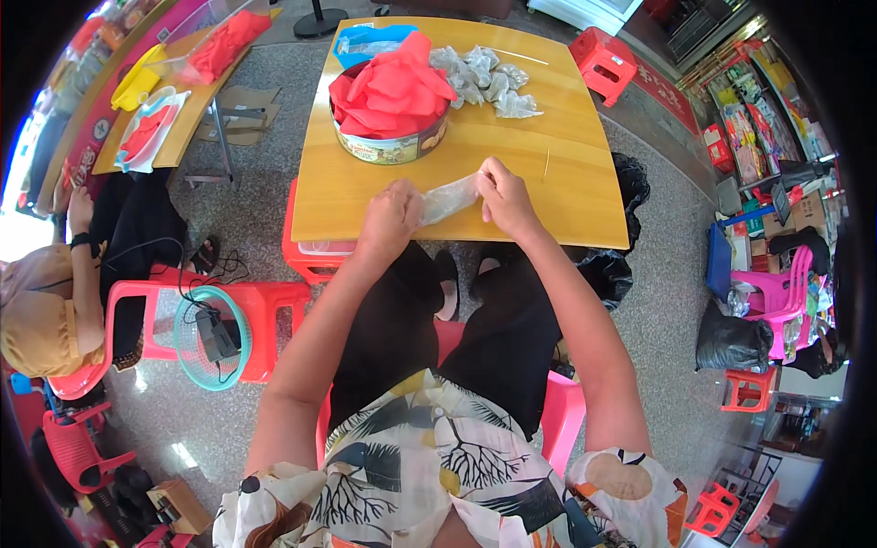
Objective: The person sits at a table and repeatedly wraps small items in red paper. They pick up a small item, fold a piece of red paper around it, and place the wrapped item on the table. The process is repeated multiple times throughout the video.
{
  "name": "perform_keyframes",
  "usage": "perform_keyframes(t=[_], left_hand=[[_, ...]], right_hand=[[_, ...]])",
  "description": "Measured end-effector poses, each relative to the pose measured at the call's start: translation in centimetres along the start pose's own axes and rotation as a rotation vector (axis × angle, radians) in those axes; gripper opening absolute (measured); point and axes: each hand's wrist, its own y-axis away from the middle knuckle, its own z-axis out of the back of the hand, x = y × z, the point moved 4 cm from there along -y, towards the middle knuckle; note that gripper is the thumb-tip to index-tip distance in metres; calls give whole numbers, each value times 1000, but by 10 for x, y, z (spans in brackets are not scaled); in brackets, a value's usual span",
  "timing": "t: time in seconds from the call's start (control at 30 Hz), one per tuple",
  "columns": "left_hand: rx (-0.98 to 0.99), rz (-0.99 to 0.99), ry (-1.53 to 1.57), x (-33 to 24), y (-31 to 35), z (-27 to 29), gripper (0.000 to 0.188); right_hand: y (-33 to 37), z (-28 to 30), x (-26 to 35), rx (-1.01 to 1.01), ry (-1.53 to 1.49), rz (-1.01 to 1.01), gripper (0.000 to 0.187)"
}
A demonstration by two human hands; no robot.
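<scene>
A clear plastic bag (pixel 448 201), lightly crumpled, is stretched between my two hands just above the near edge of the yellow wooden table (pixel 338 196). My left hand (pixel 391 217) is closed on its left end. The right end is pinched between the fingers and thumb of my right hand (pixel 504 198). What the bag contains, if anything, I cannot make out. Beyond my hands stands a round printed tin (pixel 393 149) heaped with red, thin, sheet-like pieces (pixel 393 91). Several small knotted clear bags (pixel 493 80) with greyish contents lie to its right.
Behind the tin sits a blue package (pixel 370 41). Thin sticks (pixel 547 164) lie on the tabletop. Red stools (pixel 603 66) stand around it. At the left a person (pixel 55 301) sits by another table, near a teal basket (pixel 212 338). Black plastic bags (pixel 607 274) hang at the table's right side.
</scene>
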Motion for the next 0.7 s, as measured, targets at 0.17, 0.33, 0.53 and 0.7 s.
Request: perform_keyframes(t=[0.17,0.33,0.53,0.7], left_hand=[[-46,-44,-101,-6,0,10,10],[-248,-362,-354,-73,13,20,20],[49,-307,-361,-54,17,-25,38],[88,-294,-311,-37,15,-24,40]], right_hand=[[-19,-6,-16,3,301,141,11],[-21,-12,-14,55,440,163,13],[-23,-11,-2,111,627,177,14],[-7,-7,29,56,410,342,19]])
